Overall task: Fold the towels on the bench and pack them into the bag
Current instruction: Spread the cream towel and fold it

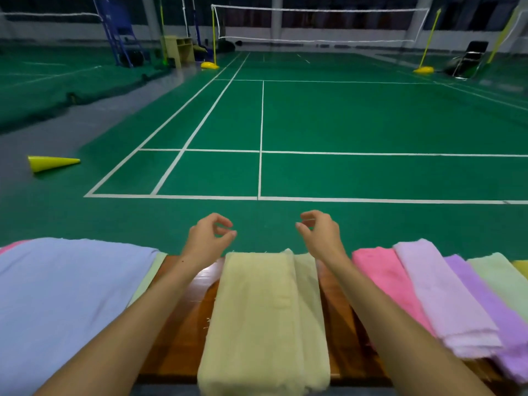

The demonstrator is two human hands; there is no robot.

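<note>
A pale yellow towel (263,310), folded into a long strip, lies across the middle of the wooden bench (183,324). My left hand (210,238) and my right hand (321,235) hover just past its far end, one at each corner. The fingers of both are loosely curled and hold nothing. To the right lie a pink towel (383,275), a light lilac towel (445,295), a purple towel (491,310) and a pale green towel (503,278), overlapping. At the left a large lavender-blue cloth (57,295) covers the bench; whether it is the bag I cannot tell.
Beyond the bench stretches a green badminton court with white lines and a net (314,24) at the back. A yellow cone (51,163) lies on its side at the left. A pale green cloth edge (148,278) shows beside the lavender-blue cloth.
</note>
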